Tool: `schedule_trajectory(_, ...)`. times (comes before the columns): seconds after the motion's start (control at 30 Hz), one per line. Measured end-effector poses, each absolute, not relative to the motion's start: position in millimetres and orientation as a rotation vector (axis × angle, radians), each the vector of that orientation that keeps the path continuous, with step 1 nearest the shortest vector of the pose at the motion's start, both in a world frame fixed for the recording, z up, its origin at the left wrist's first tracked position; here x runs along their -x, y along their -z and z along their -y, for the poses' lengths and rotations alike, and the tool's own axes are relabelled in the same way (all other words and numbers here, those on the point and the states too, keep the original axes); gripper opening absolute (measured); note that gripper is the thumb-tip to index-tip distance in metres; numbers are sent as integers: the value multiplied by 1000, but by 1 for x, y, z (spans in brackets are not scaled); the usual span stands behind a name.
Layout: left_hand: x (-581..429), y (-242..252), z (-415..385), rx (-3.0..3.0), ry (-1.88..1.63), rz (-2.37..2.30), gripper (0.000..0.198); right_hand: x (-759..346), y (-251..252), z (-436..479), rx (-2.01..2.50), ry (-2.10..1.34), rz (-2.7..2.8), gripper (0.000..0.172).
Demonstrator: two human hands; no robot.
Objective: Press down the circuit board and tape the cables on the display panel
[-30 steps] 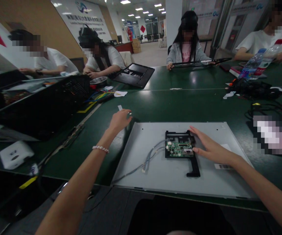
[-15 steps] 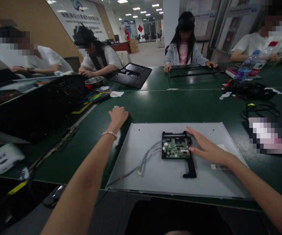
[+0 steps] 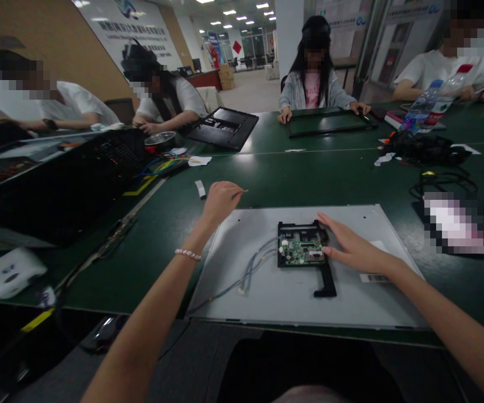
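Observation:
My left hand [image 3: 223, 200] is raised over the far left corner of the silver-grey panel [image 3: 363, 305], its fingers curled closed. A thin, small tip juts out by its fingertips, too small to name. Just left of that hand lies a short white strip with a dark end [image 3: 200, 189]. My right hand [image 3: 351, 246] is open, thumb and fingers apart, touching the right edge of a black plastic bracket [image 3: 328, 284]. In the bracket sits a green circuit board [image 3: 303, 253]. Grey cables [image 3: 248, 266] run from the board across the panel.
A black computer case [image 3: 65, 179] stands at left, with a white box [image 3: 13, 272] nearer. Opposite, a person holds a black frame [image 3: 330, 133]; other people sit at the far side. Bottles [image 3: 424, 106], black cables [image 3: 424, 148] and a phone [image 3: 456, 224] lie right.
My left hand has moved right, from the white strip to the panel's far left corner, uncovering the strip. My right hand stays at the bracket. The view has shifted slightly.

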State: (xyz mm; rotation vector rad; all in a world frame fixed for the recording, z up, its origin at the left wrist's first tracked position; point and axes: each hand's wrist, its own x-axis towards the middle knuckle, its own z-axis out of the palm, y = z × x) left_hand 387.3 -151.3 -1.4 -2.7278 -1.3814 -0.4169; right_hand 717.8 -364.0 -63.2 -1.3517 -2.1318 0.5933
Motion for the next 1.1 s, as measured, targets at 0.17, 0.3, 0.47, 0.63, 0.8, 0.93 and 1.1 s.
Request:
schedule_trajectory(0.17,-443,13,202,3068,538,734,28,-717,64,364,1346,-569,2136,80)
schedule_trajectory(0.3,-473,15,225,3060,481,479,22,-716,64,365,1324,-546,2138,80)
schedule_trajectory(0.47,-495,13,228,3012,429,369,21,-717,63,366,1333,-544,2138,80)
schedule_trajectory(0.63,-504,22,227,3046,355,365,19,-719,65,364,1335,-533,2138,79)
schedule_trajectory(0.8,-503,29,226,3081,318,351,21,-719,59,366,1324,-528,2172,89)
schedule_trajectory(0.93,-503,29,226,3094,311,332,21,-719,55,368,1320,-529,2176,93)
schedule_trajectory(1.1,-506,30,225,3073,330,331,20,-719,53,368,1334,-562,2158,96)
